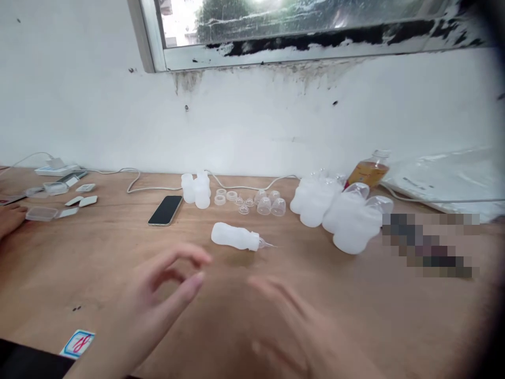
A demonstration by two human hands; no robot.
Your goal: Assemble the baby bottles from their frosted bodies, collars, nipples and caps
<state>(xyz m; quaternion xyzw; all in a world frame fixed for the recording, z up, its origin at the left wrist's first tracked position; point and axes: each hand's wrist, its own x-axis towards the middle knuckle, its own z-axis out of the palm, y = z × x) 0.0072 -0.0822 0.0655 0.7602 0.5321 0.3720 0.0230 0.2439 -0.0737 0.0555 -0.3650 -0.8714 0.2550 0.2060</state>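
A white bottle with a clear pointed nipple [235, 236] lies on its side on the wooden table [213, 300]. My left hand [169, 287] is just in front of it, thumb and fingers apart, holding nothing. To the right, my right hand [292, 316] is over the table, smeared by motion, so its fingers are unclear. Behind the bottle stand white bottles [202, 189], rings [220, 197], small clear nipples [243, 209] and clear domed caps [278, 207]. Several capped white bottles [351, 223] are grouped at the right.
A phone [165, 210] lies left of centre. An amber-labelled bottle [366, 171] and a plastic bag [445, 181] are at the back right. A cable [252, 188] runs along the wall. Another person's hand [11, 217] is at the far left by clear containers [41, 213].
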